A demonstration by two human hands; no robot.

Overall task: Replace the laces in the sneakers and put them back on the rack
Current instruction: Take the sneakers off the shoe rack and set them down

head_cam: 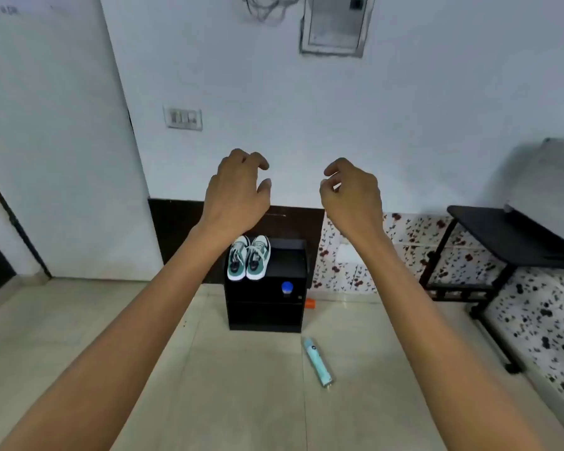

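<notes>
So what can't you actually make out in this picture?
Head view:
- Sneakers: laces too small to tell whether new or old.
- Orange thing: mostly hidden behind the rack.
- Blue object on the rack: too small to name.
- Black table: cut off by the right edge.

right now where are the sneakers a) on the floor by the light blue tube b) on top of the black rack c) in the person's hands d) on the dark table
b: the sneakers sit side by side on top of the black rack, toward its left side; the left hand and right hand hold nothing
</notes>
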